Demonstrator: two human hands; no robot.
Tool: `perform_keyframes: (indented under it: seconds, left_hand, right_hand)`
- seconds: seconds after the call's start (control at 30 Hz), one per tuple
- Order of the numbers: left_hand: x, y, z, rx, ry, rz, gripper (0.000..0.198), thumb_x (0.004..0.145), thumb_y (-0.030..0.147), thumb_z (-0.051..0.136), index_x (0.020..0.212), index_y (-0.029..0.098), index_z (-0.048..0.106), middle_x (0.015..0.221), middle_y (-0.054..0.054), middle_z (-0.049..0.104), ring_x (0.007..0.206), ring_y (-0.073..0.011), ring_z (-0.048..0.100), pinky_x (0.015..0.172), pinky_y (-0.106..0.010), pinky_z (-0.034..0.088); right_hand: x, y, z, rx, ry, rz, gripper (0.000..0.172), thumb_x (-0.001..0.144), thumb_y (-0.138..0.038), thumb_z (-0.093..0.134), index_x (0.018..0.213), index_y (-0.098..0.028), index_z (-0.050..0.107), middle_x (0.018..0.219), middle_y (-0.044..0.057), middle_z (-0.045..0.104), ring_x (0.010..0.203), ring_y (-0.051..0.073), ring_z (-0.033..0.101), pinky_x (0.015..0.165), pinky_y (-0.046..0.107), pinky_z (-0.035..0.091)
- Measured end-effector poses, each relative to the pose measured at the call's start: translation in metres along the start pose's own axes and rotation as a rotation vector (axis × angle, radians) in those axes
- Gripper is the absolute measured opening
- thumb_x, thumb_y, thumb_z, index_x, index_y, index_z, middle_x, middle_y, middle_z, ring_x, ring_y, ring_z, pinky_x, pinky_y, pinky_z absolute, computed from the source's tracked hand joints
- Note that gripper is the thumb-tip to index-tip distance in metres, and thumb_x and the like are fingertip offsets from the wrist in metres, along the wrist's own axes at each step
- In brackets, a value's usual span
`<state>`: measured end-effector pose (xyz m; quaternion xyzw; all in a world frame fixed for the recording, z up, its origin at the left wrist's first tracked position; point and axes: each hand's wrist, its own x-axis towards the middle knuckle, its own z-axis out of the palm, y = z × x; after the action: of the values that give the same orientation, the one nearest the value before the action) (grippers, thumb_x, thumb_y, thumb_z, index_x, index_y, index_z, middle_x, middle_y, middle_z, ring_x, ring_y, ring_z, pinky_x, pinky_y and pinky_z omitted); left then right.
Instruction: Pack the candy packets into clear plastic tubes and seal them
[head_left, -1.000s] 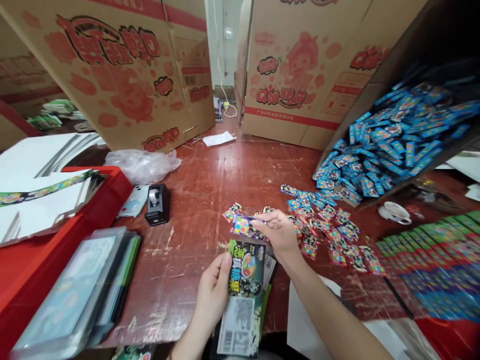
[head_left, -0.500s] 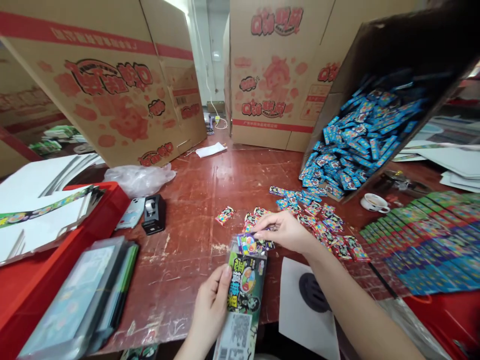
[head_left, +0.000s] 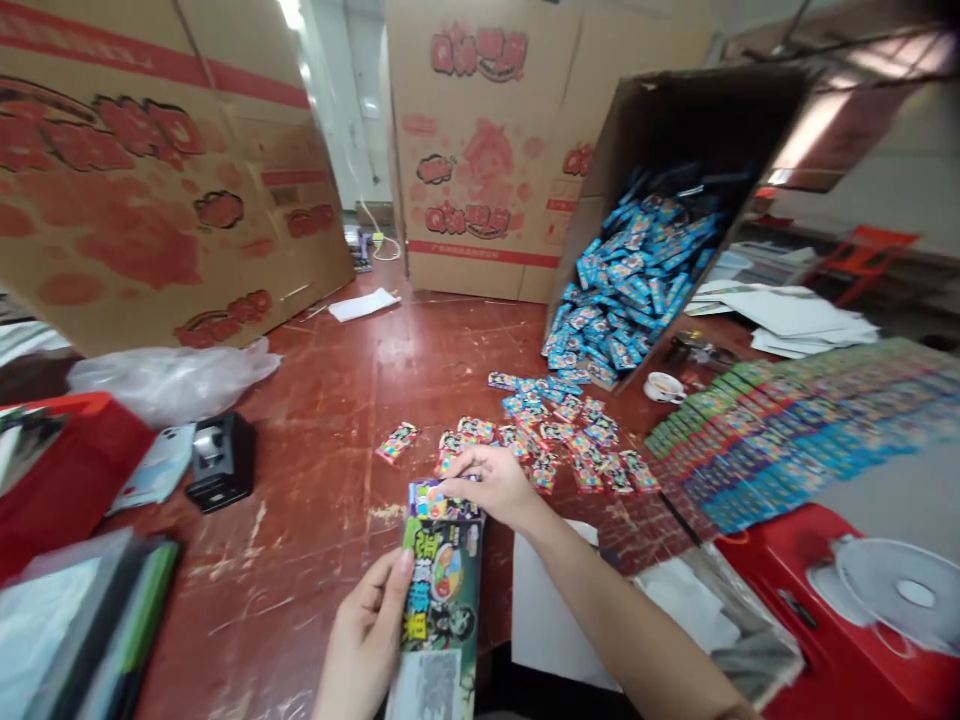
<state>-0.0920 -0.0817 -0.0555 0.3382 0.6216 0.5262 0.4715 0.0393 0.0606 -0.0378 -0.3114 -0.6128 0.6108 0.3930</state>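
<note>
My left hand [head_left: 375, 610] is closed around the left edge of a long printed candy pouch [head_left: 442, 610], green and black with a round candy picture, its top end pointing away from me. At that top end my right hand [head_left: 491, 485] pinches a purple candy packet [head_left: 427, 497]. The packet's lower edge meets the pouch top; how far inside it sits I cannot tell. Just beyond the right hand lie several small red candy packets [head_left: 555, 432] and blue ones. One red packet [head_left: 397, 442] lies apart to the left.
A tipped cardboard box [head_left: 592, 205] spills blue packets [head_left: 637, 270] at the back right. Rows of packed strips [head_left: 795, 420] and a white cup [head_left: 664, 388] are on the right. A black tape dispenser [head_left: 220, 462], plastic bag [head_left: 180, 380] and red bin [head_left: 90, 470] stand left.
The camera view has turned to the right, so the table things sit further left. Both hands keep their hold, and the purple packet appears lower against the pouch's top end.
</note>
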Motion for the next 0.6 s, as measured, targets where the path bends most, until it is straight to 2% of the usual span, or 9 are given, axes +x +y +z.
perform_keyframes:
  seconds: [0.1, 0.23, 0.37, 0.5, 0.57, 0.6]
  left_hand:
    - [0.009, 0.003, -0.002, 0.021, -0.001, -0.007, 0.053, 0.066, 0.061, 0.065, 0.094, 0.017, 0.071, 0.086, -0.006, 0.076, 0.078, -0.0233, 0.068, 0.071, -0.027, 0.054]
    - [0.016, 0.003, 0.001, -0.018, 0.003, -0.048, 0.055, 0.068, 0.062, 0.063, 0.098, 0.016, 0.070, 0.088, -0.006, 0.076, 0.075, -0.0232, 0.068, 0.072, -0.029, 0.055]
    - [0.022, 0.001, 0.006, -0.045, -0.011, -0.063, 0.059, 0.066, 0.064, 0.063, 0.099, 0.016, 0.070, 0.088, -0.007, 0.076, 0.074, -0.0244, 0.069, 0.073, -0.032, 0.056]
    - [0.033, 0.003, 0.006, 0.007, 0.016, -0.032, 0.058, 0.059, 0.066, 0.066, 0.091, 0.017, 0.072, 0.089, -0.007, 0.076, 0.082, -0.0272, 0.069, 0.078, -0.033, 0.055]
    - [0.038, 0.005, 0.003, 0.038, 0.047, -0.022, 0.055, 0.058, 0.065, 0.068, 0.086, 0.018, 0.073, 0.088, -0.006, 0.076, 0.085, -0.0286, 0.069, 0.080, -0.034, 0.055]
    - [0.041, 0.006, 0.001, 0.051, 0.065, -0.016, 0.053, 0.057, 0.064, 0.069, 0.084, 0.019, 0.074, 0.087, -0.005, 0.076, 0.087, -0.0293, 0.069, 0.081, -0.035, 0.055]
  right_hand:
    - [0.003, -0.004, 0.000, -0.037, 0.061, -0.015, 0.023, 0.056, -0.035, 0.079, 0.062, -0.019, 0.064, 0.064, 0.002, 0.066, 0.057, 0.015, 0.059, 0.055, 0.027, 0.047]
    - [-0.003, -0.007, -0.001, -0.137, 0.091, -0.032, 0.017, 0.063, -0.033, 0.075, 0.071, -0.019, 0.070, 0.074, 0.004, 0.069, 0.068, 0.019, 0.063, 0.064, 0.030, 0.050]
    - [-0.017, -0.004, -0.001, -0.241, 0.070, -0.168, 0.017, 0.076, -0.035, 0.065, 0.070, -0.021, 0.071, 0.079, 0.005, 0.066, 0.078, 0.020, 0.063, 0.073, 0.033, 0.050]
    - [-0.008, 0.005, -0.009, -0.290, -0.028, -0.250, 0.015, 0.068, -0.040, 0.072, 0.061, -0.026, 0.069, 0.099, 0.001, 0.064, 0.092, 0.021, 0.062, 0.084, 0.032, 0.049]
    - [0.016, 0.010, -0.030, -0.385, 0.082, -0.198, 0.017, 0.067, -0.042, 0.071, 0.064, -0.026, 0.068, 0.102, 0.001, 0.064, 0.097, 0.021, 0.060, 0.090, 0.033, 0.047]
    - [0.032, 0.012, -0.046, -0.435, 0.210, -0.149, 0.017, 0.071, -0.042, 0.068, 0.068, -0.025, 0.068, 0.103, 0.003, 0.064, 0.102, 0.022, 0.058, 0.094, 0.035, 0.043]
